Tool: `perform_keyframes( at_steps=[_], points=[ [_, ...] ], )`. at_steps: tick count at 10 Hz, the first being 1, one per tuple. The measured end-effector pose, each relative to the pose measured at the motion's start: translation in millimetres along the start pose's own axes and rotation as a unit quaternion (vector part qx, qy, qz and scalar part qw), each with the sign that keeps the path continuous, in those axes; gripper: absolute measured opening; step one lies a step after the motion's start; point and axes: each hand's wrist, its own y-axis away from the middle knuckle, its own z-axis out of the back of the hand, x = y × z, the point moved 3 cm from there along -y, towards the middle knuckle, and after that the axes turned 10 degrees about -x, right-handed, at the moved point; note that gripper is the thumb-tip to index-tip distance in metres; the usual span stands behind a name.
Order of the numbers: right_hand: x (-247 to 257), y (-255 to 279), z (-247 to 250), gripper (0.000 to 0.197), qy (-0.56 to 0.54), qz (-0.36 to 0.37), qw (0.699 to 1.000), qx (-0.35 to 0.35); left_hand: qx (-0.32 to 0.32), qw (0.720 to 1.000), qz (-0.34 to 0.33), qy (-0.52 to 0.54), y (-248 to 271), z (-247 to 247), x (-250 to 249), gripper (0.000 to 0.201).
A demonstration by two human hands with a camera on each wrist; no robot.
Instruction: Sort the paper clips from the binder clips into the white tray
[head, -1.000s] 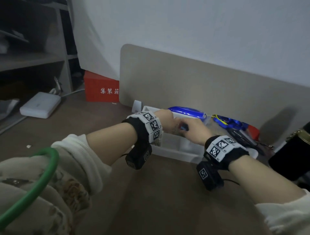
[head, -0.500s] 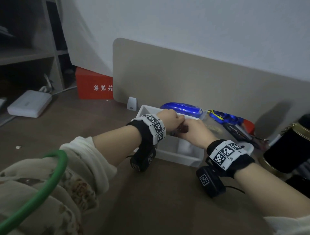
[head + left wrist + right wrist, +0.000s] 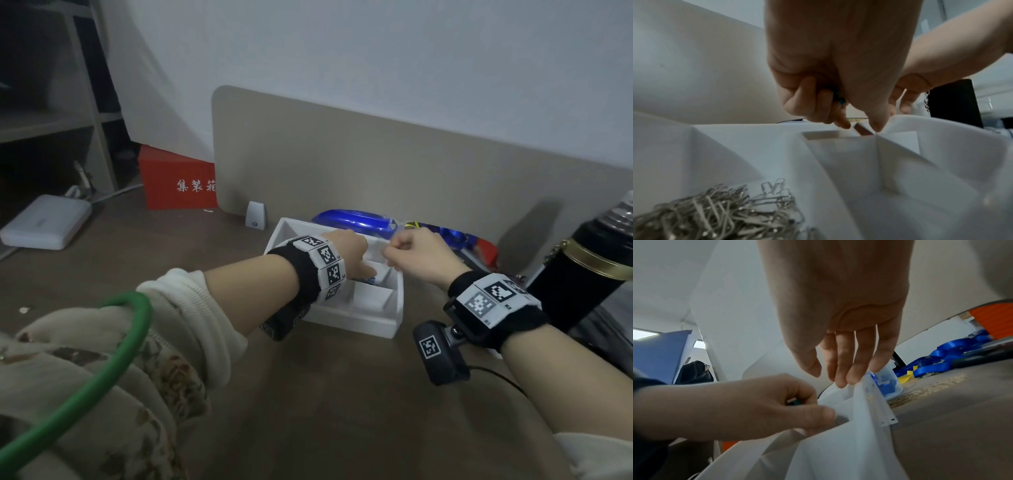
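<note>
The white tray (image 3: pixel 359 322) with divided compartments stands on the brown desk against the beige panel. A heap of silver paper clips (image 3: pixel 715 214) fills one compartment, seen in the left wrist view. My left hand (image 3: pixel 363 270) reaches down into the tray. Its curled fingers hold a small teal binder clip (image 3: pixel 838 98), mostly hidden, while thumb and forefinger pinch a small dark piece (image 3: pixel 863 130) at a divider. My right hand (image 3: pixel 394 255) hovers over the tray's right end; its fingers (image 3: pixel 840 369) hang straight and hold nothing.
A black flask (image 3: pixel 589 274) with a gold band stands right of the tray. Blue straps and a blue bag (image 3: pixel 352 221) lie behind it, beside a clear box (image 3: pixel 890 386). A red box (image 3: pixel 178 181) and white device (image 3: pixel 44 222) sit at left.
Both hands were together on a small dark item over the tray. The right hand has let go and drawn off to the right; the left has dipped into the tray.
</note>
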Motion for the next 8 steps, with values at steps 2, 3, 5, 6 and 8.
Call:
perform_keyframes(
  at_steps=[2, 3, 5, 6, 8],
  points=[
    [0.8, 6.0, -2.8, 0.022, -0.022, 0.005, 1.0, 0.014, 0.003, 0.999, -0.024, 0.025, 1.3, -0.4, -1.9, 0.054],
    [4.1, 10.6, -2.9, 0.024, -0.02, -0.002, 1.0, 0.02, -0.004, 0.999, -0.03, 0.036, 4.3, 3.1, -1.1, 0.052],
    [7.6, 20.0, -1.4, 0.025, -0.021, 0.0, 1.0, 0.02, -0.018, 0.998, -0.022, 0.049, 11.5, 5.8, 1.0, 0.048],
    [8.6, 24.2, 0.8, 0.025, -0.03, 0.006, 0.999, 0.026, -0.02, 0.998, -0.018, 0.056, 15.9, 5.8, 3.2, 0.045],
    [18.4, 44.8, 7.5, 0.018, -0.09, -0.001, 0.996, 0.015, -0.072, 0.989, 0.028, 0.127, 22.5, 10.3, 9.4, 0.031]
  ],
)
